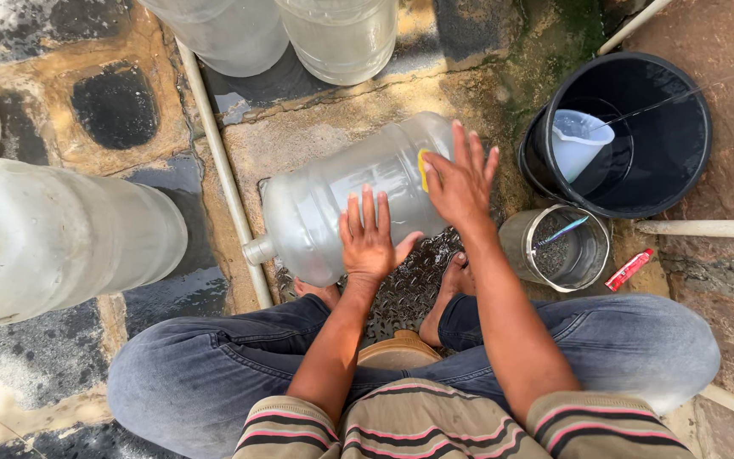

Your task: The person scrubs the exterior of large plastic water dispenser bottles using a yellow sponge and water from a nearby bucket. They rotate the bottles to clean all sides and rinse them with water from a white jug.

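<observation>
A large clear plastic water jug (350,200) with ribbed walls lies on its side on a dark, wet metal tread plate (414,276), its narrow neck pointing toward the person's left and its broad base toward a black round plastic bucket (630,132). The left hand (369,238) rests flat on the jug's curved side near its middle, fingers spread and straight, palm down, gripping nothing. The right hand (460,183) lies nearer the jug's base, fingers also splayed, pressing a small yellow sponge (424,170) against the plastic; only the sponge's edge shows under the palm, so the hand presses rather than clenches it. The jug sits between the two bare feet and the stone paving beyond them, just in front of the person's bent knees in blue denim. Inside the bucket stands a pale translucent plastic scoop (578,140), partly sunk in dark water. Just beside the bucket, near the right forearm, is a dull grey cylindrical metal can (558,246) with a thin stick leaning in it, and next to that a small red sachet (629,269) lies on rough brown stone. A white plastic pipe (218,161) runs along the ground past the jug's neck. More clear empty jugs (61,234) lie and stand around on the damp, patchy paving.
</observation>
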